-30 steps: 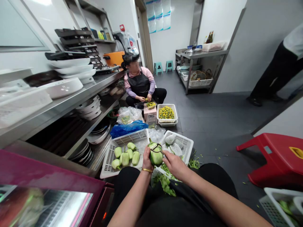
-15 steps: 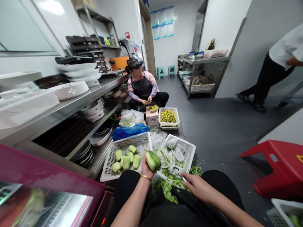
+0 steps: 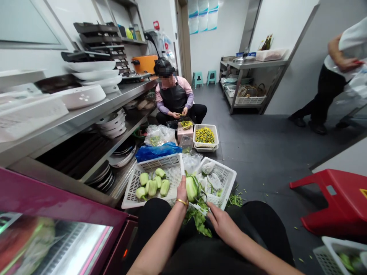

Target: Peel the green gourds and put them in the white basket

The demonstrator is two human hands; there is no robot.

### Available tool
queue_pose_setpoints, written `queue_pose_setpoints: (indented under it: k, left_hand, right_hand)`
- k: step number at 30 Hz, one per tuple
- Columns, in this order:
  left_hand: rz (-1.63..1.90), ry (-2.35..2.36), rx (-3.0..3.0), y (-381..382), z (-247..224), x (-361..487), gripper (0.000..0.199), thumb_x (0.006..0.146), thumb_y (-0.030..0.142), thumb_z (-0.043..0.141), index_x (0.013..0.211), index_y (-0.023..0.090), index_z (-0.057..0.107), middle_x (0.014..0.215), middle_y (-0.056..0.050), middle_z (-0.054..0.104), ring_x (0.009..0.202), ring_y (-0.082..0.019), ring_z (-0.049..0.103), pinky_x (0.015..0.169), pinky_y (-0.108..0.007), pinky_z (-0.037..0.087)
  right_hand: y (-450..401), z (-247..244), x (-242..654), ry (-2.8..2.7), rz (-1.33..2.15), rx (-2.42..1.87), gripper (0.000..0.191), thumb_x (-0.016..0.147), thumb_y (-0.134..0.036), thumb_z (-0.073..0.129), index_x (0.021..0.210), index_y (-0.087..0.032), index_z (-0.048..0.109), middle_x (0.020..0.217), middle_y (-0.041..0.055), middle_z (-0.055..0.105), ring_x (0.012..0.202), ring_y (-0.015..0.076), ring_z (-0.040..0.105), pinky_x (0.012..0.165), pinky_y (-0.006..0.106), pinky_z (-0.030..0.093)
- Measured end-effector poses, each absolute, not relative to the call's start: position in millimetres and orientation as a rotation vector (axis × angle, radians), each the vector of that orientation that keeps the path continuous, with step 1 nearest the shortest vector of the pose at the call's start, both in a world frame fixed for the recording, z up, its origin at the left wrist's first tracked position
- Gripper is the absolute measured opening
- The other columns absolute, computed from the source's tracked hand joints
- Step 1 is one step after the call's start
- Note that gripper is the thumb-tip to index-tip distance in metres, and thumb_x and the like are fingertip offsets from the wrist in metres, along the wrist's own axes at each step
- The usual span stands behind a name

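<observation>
My left hand (image 3: pixel 182 190) is wrapped round a plump, oblong green fruit (image 3: pixel 191 187), its exact kind unclear, with paler peeled strips on its side. In my right hand (image 3: pixel 222 220) is a metal peeler (image 3: pixel 202 197), its head against or very close to the fruit's right side. Just below lie leafy green scraps and peelings (image 3: pixel 200 222). Several pale, peeled fruits (image 3: pixel 153 187) rest in the white slotted basket (image 3: pixel 130 191) to the left. The right-hand white basket (image 3: pixel 230 178) holds white foam net sleeves (image 3: pixel 215 180) and green bits.
A person (image 3: pixel 174 95) squats ahead, handling small yellow-green pieces beside a filled white tub (image 3: pixel 205 136). Steel shelving (image 3: pixel 120 95) with dishes runs along the left. A red stool (image 3: pixel 335 198) stands right, above another basket (image 3: pixel 341 248). Another person (image 3: pixel 332 76) is at far right.
My right hand has brought the peeler up and left to the fruit, which my left hand has turned more upright. Pale peeled strips now show. The person at far right has shifted posture.
</observation>
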State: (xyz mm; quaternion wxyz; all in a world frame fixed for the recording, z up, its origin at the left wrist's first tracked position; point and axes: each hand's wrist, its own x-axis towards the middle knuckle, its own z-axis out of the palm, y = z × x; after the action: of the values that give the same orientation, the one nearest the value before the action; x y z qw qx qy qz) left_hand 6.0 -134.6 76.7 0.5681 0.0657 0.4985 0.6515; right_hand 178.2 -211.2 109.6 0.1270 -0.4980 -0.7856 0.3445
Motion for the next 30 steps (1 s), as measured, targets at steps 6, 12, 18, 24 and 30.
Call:
queue_pose_setpoints:
  k: [6,12,18,24,30]
  left_hand:
    - [1.558,1.2,0.118,-127,81,7,0.047,0.068,0.058,0.062,0.079,0.013,0.061,0.066,-0.006,0.065,0.055,-0.016,0.061,0.056,-0.029,0.05]
    - [1.648,1.28,0.307,-128,80,11,0.046,0.062,0.058,0.066,0.075,0.013,0.062,0.064,-0.001,0.062,0.055,-0.012,0.057,0.055,-0.024,0.045]
    - [1.681,1.347,0.064,-121,79,-6,0.043,0.068,0.057,0.063,0.079,0.015,0.061,0.071,-0.003,0.064,0.064,-0.016,0.062,0.063,-0.028,0.048]
    - [1.532,1.086,-0.166,-118,81,-3,0.047,0.079,0.06,0.046,0.085,0.016,0.062,0.073,-0.006,0.066,0.069,-0.02,0.064,0.071,-0.035,0.052]
    - [1.516,1.061,-0.131,-122,75,4,0.048,0.079,0.061,0.044,0.083,0.017,0.06,0.074,-0.005,0.065,0.069,-0.02,0.064,0.071,-0.036,0.051]
  right_hand:
    - [-215,116,227,-2.365,1.114,-1.571,0.038,0.086,-0.025,0.039,0.119,-0.014,0.056,0.108,0.0147,0.067,0.102,0.0252,0.062,0.086,0.034,0.046]
    - [-163,146,165,-2.271,0.853,-1.46,0.042,0.088,-0.025,0.04,0.129,-0.014,0.047,0.121,0.0143,0.06,0.111,0.0239,0.057,0.093,0.034,0.043]
    - [-210,89,184,-2.388,1.015,-1.529,0.041,0.085,-0.02,0.044,0.126,-0.018,0.051,0.107,0.013,0.067,0.099,0.025,0.063,0.085,0.034,0.047]
    - [-205,93,186,-2.322,0.875,-1.453,0.036,0.089,-0.024,0.038,0.122,-0.018,0.052,0.108,0.013,0.064,0.101,0.024,0.06,0.086,0.035,0.046]
    - [-205,79,174,-2.38,0.76,-1.397,0.042,0.09,-0.023,0.038,0.131,-0.017,0.044,0.105,0.0132,0.063,0.095,0.0243,0.062,0.082,0.036,0.05]
